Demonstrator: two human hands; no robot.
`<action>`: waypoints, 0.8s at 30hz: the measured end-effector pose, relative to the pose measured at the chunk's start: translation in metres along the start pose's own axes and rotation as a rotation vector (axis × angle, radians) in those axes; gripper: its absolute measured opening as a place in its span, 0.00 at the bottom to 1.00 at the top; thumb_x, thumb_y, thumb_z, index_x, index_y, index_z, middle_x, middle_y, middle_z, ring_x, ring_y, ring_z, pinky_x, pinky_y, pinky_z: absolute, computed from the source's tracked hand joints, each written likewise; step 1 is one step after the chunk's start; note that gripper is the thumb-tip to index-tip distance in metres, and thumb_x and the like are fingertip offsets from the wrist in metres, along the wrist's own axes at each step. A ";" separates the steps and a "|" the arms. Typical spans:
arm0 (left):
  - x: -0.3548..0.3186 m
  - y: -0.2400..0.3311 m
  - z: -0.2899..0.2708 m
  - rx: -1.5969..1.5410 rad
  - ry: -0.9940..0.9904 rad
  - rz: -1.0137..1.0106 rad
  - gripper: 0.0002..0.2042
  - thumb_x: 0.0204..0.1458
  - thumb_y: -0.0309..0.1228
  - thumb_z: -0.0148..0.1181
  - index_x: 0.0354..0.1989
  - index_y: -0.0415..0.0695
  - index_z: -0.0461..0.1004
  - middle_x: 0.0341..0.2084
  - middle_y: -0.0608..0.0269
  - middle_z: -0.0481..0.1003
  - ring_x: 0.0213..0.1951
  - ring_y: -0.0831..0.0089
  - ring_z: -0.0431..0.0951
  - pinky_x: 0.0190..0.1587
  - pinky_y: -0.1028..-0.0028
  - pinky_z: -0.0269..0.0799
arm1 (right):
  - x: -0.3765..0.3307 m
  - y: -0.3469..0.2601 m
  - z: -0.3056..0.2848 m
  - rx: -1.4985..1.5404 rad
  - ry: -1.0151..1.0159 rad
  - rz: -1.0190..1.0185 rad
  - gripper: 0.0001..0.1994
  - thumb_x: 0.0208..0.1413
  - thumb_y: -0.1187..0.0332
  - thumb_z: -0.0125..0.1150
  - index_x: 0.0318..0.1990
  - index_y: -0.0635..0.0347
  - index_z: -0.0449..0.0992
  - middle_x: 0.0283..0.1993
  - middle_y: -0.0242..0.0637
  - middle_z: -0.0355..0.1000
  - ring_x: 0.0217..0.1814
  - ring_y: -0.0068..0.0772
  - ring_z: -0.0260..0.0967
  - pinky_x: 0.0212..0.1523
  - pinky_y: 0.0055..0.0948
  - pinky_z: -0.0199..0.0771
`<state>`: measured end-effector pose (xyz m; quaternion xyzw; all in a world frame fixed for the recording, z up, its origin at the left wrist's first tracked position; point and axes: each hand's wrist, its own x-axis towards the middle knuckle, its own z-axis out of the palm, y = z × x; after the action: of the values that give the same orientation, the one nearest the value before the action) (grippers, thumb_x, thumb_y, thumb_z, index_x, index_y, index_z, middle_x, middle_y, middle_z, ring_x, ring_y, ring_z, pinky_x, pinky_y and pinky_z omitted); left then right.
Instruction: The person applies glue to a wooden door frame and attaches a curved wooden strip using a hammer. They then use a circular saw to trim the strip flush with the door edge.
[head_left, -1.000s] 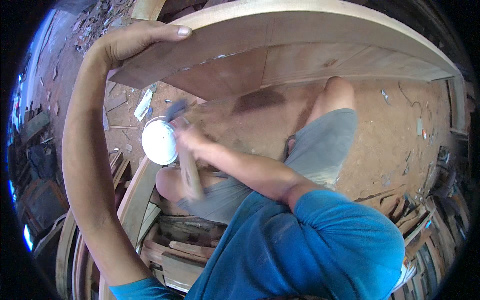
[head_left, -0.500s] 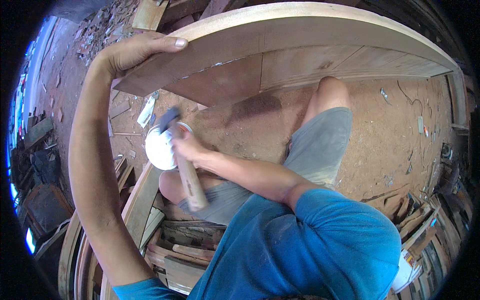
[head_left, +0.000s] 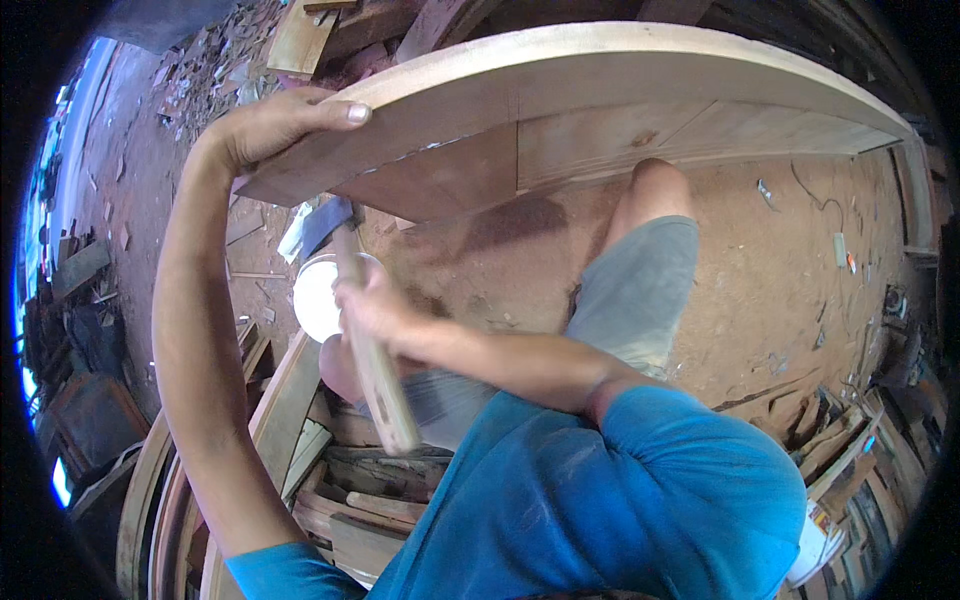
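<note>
A long wooden panel [head_left: 580, 95], made of joined boards with a pale top edge, stands across the far side. My left hand [head_left: 285, 125] grips its left end, thumb over the near face and the fingers mostly hidden behind. In my right hand [head_left: 375, 308] is a hatchet [head_left: 327, 224], held by its wooden handle near the head. Its dark metal head points away, just below the panel's lower left corner, apart from it. The handle's butt reaches back over my left thigh. A white bucket [head_left: 317, 300] stands just beside the hatchet.
Curved boards [head_left: 275, 410] lean at my lower left, next to stacked wood pieces [head_left: 370, 540]. More offcuts [head_left: 850, 450] and a white container [head_left: 815, 550] lie at lower right. Scraps litter the dirt floor [head_left: 760, 280]. My bent knee [head_left: 660, 190] is close under the panel.
My right hand and the hatchet have swung slightly, the head shifting left and up toward the panel. The panel's left end and my left hand have dropped a little.
</note>
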<state>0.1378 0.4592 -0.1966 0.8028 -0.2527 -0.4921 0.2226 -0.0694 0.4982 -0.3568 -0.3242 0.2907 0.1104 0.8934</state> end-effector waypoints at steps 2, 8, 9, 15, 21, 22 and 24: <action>0.000 0.002 0.002 0.085 0.014 0.007 0.43 0.45 0.62 0.65 0.60 0.35 0.71 0.50 0.44 0.77 0.50 0.60 0.78 0.53 0.63 0.72 | -0.004 -0.017 -0.024 -0.012 -0.120 0.101 0.18 0.62 0.68 0.56 0.56 0.60 0.60 0.28 0.36 0.67 0.21 0.29 0.69 0.17 0.32 0.73; -0.002 0.009 0.003 0.228 -0.024 0.067 0.41 0.49 0.62 0.62 0.63 0.40 0.70 0.52 0.50 0.77 0.51 0.65 0.76 0.56 0.65 0.69 | -0.082 -0.088 -0.069 -0.683 -0.447 -0.199 0.18 0.62 0.66 0.56 0.56 0.63 0.68 0.29 0.39 0.69 0.23 0.34 0.71 0.25 0.36 0.75; -0.002 0.006 -0.002 0.228 -0.015 0.082 0.41 0.49 0.62 0.62 0.63 0.40 0.70 0.51 0.50 0.77 0.51 0.65 0.76 0.55 0.66 0.69 | -0.098 -0.107 -0.078 -0.837 -0.493 -0.313 0.19 0.61 0.66 0.56 0.58 0.63 0.67 0.30 0.41 0.69 0.24 0.37 0.72 0.27 0.37 0.75; 0.007 0.014 -0.008 0.231 -0.043 0.148 0.44 0.47 0.62 0.64 0.62 0.36 0.70 0.49 0.53 0.77 0.50 0.63 0.76 0.54 0.66 0.70 | -0.193 -0.189 -0.124 -1.464 -0.277 -0.846 0.30 0.56 0.62 0.62 0.65 0.64 0.64 0.35 0.48 0.71 0.34 0.55 0.71 0.36 0.43 0.74; -0.009 0.019 0.003 0.227 0.007 0.118 0.43 0.41 0.60 0.68 0.58 0.33 0.72 0.46 0.50 0.78 0.45 0.63 0.77 0.50 0.66 0.71 | -0.238 -0.234 -0.148 -1.375 -0.126 -0.598 0.21 0.50 0.59 0.69 0.39 0.66 0.66 0.38 0.53 0.70 0.37 0.52 0.70 0.37 0.45 0.68; -0.011 0.023 0.004 0.268 0.019 0.100 0.43 0.41 0.59 0.68 0.57 0.33 0.72 0.45 0.50 0.78 0.45 0.63 0.77 0.49 0.66 0.72 | -0.246 -0.239 -0.148 -1.397 -0.045 -0.660 0.21 0.51 0.60 0.68 0.38 0.65 0.64 0.37 0.51 0.69 0.35 0.48 0.67 0.36 0.44 0.67; -0.008 0.025 0.006 0.277 0.033 0.095 0.42 0.41 0.56 0.68 0.56 0.32 0.72 0.43 0.50 0.78 0.44 0.63 0.77 0.48 0.66 0.72 | -0.259 -0.257 -0.140 -1.476 0.118 -0.886 0.18 0.52 0.64 0.67 0.39 0.65 0.63 0.38 0.51 0.67 0.35 0.50 0.67 0.37 0.44 0.67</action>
<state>0.1246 0.4441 -0.1791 0.8209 -0.3524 -0.4280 0.1367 -0.2424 0.2088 -0.1581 -0.9105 0.0370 -0.1046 0.3984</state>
